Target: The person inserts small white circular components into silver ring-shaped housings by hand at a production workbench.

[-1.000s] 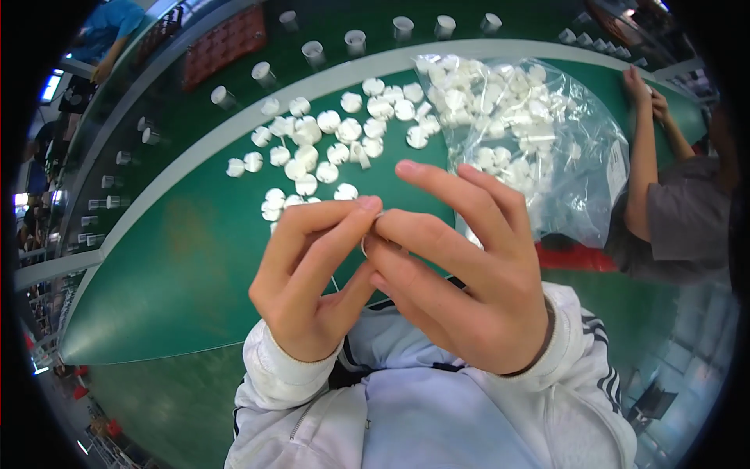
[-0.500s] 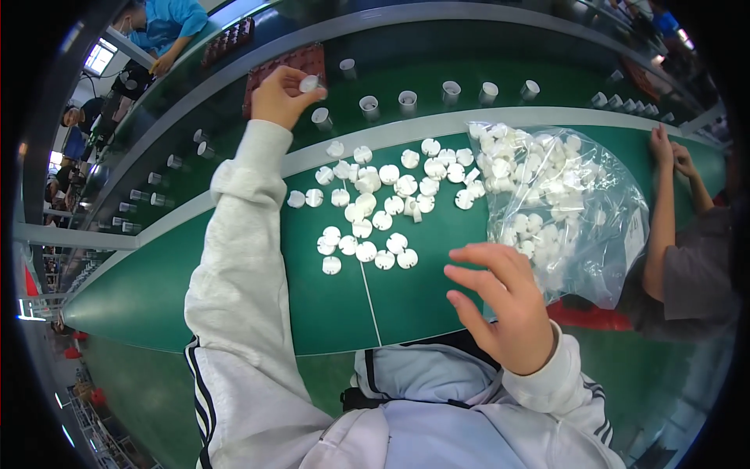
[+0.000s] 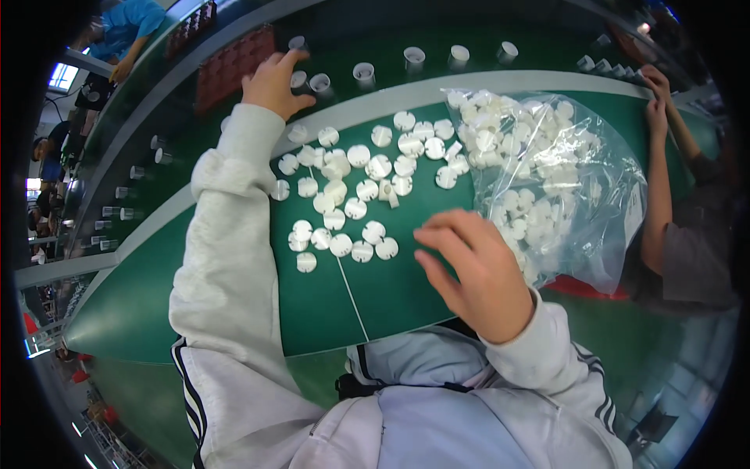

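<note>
My left hand (image 3: 275, 84) reaches to the far left, over the edge of the strip where white cups stand. Its thumb and index finger are spread, with a white cup (image 3: 298, 80) between them; whether they touch it I cannot tell. Another white cup (image 3: 320, 84) stands just right of it. Toward me, many white notched discs (image 3: 378, 166) lie loose on the green tabletop (image 3: 422, 293). My right hand (image 3: 484, 273) hovers over the near right of the table, empty, fingers apart, beside a clear plastic bag (image 3: 601, 211) full of white discs.
More white cups (image 3: 414, 59) stand in a row along the far strip. A dark red tray (image 3: 234, 69) lies beyond my left hand. A neighbour's hands (image 3: 658, 98) are at the right; a person in blue (image 3: 129, 27) is at the far left.
The white disc-like piece pinched in my left hand no longer shows there; those fingers have spread. The far cups sit further left in view. My right hand has moved slightly left.
</note>
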`<state>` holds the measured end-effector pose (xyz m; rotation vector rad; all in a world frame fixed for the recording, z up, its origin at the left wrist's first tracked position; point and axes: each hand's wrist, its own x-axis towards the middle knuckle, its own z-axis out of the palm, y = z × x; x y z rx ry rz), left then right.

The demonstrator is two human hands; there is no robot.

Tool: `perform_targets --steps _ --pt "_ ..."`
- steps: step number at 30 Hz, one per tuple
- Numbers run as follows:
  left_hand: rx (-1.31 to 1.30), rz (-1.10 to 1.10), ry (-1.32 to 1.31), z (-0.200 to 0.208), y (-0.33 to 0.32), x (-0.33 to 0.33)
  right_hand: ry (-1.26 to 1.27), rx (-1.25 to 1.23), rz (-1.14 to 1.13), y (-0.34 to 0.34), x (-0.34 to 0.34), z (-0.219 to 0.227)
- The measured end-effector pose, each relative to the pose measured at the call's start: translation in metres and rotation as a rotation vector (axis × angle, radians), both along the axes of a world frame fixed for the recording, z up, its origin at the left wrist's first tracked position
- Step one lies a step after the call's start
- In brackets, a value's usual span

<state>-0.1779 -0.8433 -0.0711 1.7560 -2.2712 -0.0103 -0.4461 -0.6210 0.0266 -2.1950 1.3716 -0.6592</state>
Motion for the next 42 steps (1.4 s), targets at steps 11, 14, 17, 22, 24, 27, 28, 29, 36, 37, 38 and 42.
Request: perform_targets --steps 11,14,17,22,24,27,28,29,36,37,38,42 --pt "0.013 -0.181 0.265 -0.002 0.002 -0.012 -0.071 -0.05 -0.173 -0.034 0.029 -0.075" --pt "0.008 -0.297 0.537 0.024 0.025 -0.009 -0.054 -0.063 -0.172 -0.035 0.029 -0.08" --pt "0.221 -0.24 0.705 0.048 0.064 -0.013 -0.053 -0.108 -0.191 -0.033 0.031 -0.082" --pt "0.334 -0.194 0.926 0.062 0.133 -0.011 -0.143 -0.043 -0.196 -0.03 0.02 -0.048" --pt "0.403 -0.178 1.013 0.061 0.157 -0.018 -0.215 0.035 -0.2 -0.028 0.012 -0.03" --pt "0.409 -0.272 0.947 0.073 0.178 -0.034 -0.438 0.163 -0.153 -0.019 0.012 -0.01" --pt "0.366 -0.294 0.931 0.074 0.184 -0.04 -0.437 0.173 -0.151 -0.018 0.014 -0.006" --pt "0.369 -0.302 0.951 0.076 0.189 -0.044 -0.403 0.095 -0.103 -0.016 0.017 -0.002" --pt "0.337 -0.319 1.101 0.075 0.199 -0.051 -0.33 -0.094 -0.032 -0.013 0.019 0.009" --pt "0.341 -0.32 1.1 0.076 0.201 -0.051 -0.319 -0.106 -0.013 -0.013 0.017 0.01" --pt "0.407 -0.307 1.155 0.077 0.204 -0.051 -0.319 -0.104 -0.017 -0.013 0.016 0.01" --pt "0.591 -0.295 1.392 0.071 0.206 -0.048 -0.36 -0.106 0.083 -0.012 0.009 0.009"
